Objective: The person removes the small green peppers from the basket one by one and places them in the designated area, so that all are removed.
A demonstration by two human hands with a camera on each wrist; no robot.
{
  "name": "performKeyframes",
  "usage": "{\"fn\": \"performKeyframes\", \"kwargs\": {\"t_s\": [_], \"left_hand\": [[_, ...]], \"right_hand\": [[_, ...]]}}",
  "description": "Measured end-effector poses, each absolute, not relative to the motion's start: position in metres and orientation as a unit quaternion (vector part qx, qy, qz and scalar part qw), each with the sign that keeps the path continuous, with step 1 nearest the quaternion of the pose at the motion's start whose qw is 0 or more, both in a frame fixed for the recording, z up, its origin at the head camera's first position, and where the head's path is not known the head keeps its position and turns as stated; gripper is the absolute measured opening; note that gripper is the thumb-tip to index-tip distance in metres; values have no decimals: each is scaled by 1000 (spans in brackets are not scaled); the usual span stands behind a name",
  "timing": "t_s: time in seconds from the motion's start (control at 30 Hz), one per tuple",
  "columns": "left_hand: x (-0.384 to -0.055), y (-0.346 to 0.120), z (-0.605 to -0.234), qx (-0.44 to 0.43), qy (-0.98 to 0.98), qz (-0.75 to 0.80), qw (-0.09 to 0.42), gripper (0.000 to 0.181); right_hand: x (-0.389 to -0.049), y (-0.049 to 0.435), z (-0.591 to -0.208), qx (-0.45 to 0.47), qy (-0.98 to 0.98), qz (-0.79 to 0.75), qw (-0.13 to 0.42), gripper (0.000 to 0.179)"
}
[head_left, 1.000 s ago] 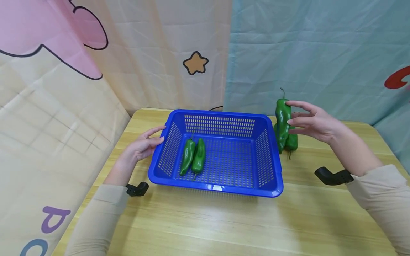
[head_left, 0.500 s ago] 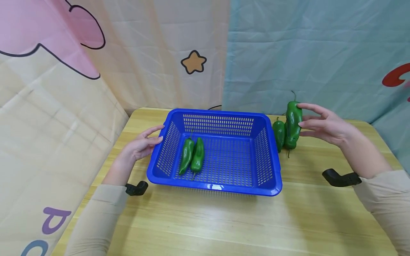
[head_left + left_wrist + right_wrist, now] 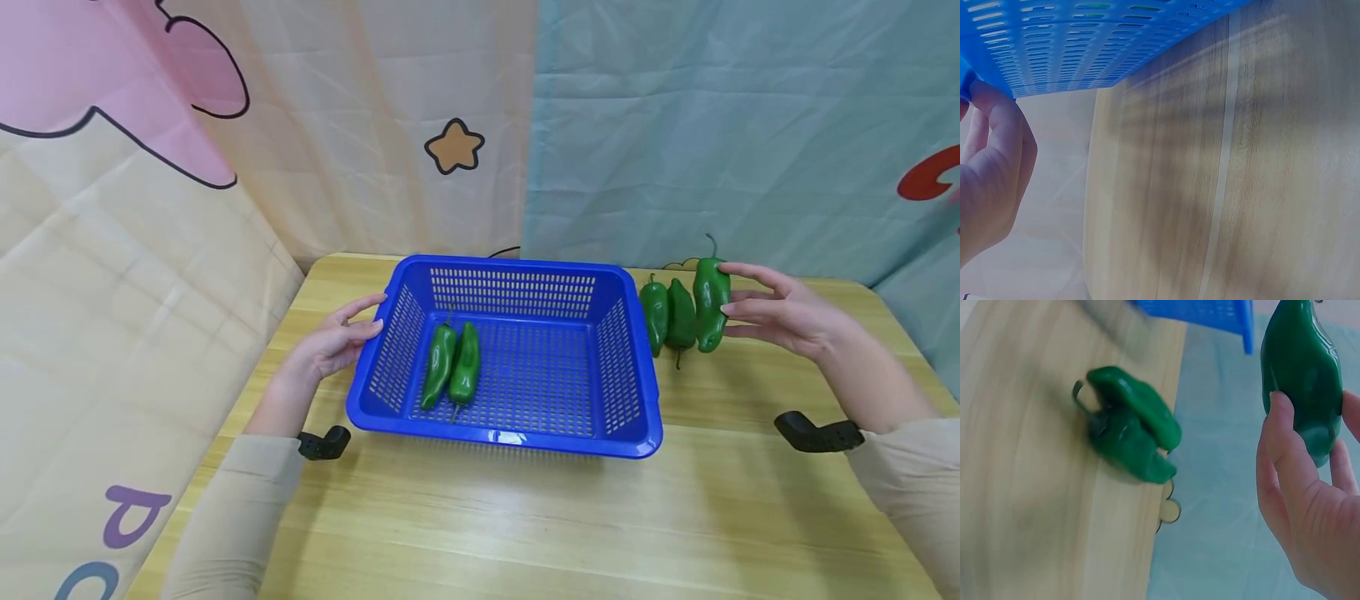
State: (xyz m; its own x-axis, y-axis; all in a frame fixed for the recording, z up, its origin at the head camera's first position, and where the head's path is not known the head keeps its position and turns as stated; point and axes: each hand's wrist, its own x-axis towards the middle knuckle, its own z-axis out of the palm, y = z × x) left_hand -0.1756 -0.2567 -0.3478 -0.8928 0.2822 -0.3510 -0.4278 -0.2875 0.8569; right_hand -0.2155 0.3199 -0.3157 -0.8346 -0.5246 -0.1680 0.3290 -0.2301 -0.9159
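Observation:
My right hand (image 3: 780, 310) holds a glossy green pepper (image 3: 711, 304) between thumb and fingers, its thin stem pointing up. In the right wrist view the same pepper (image 3: 1302, 369) is raised above the tabletop. Two more green peppers lie side by side just right of the basket, one stem-up (image 3: 654, 315), the other (image 3: 681, 317) stem toward me. My left hand (image 3: 336, 340) grips the left rim of a blue plastic basket (image 3: 506, 447); the left wrist view has its fingers (image 3: 1004, 125) at the rim. Inside the basket's left half rest two green peppers, a left one (image 3: 439, 365) and a right one (image 3: 466, 363).
The basket sits mid-way on a light wooden table (image 3: 480, 525), with bare wood in front of it. Patterned curtains (image 3: 720, 125) hang right behind the table's back edge and along the left side. A black wrist mount (image 3: 817, 433) sticks out from the right sleeve.
My right hand has moved right with its pepper, from in front of the two table peppers to beside them, slightly lower in view. The left hand and basket have stayed put.

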Motion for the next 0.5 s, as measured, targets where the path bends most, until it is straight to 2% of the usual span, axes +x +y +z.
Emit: {"fn": "performKeyframes", "kwargs": {"t_s": [0.5], "left_hand": [[-175,-257,-348,-70,550,801,224,51]], "right_hand": [[-209,348,-344,-72,510,-806,293,54]]}}
